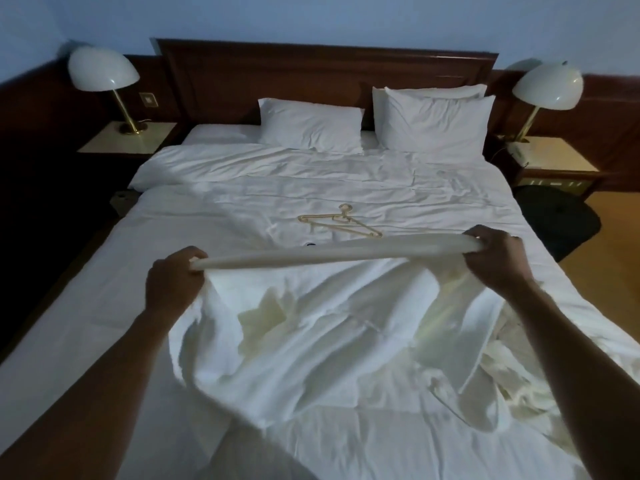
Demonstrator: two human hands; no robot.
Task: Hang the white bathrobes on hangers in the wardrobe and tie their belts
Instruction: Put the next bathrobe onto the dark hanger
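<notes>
A person stood at the near end of a bed (86, 323) with white sheets, holding up a white bathrobe (311, 323). The left hand (173, 278) gripped one end of its rolled top edge and the right hand (495, 254) gripped the other, with the edge stretched taut between them. The rest draped onto the bed. Just beyond, pale hangers (341, 225) lay flat on the covers. Pillows (311, 124) and two lamps (104, 69) were at the far end.

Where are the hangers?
In the head view, the hangers lie in the middle of the bed, just past the bathrobe stretched between the left hand and right hand.
</notes>
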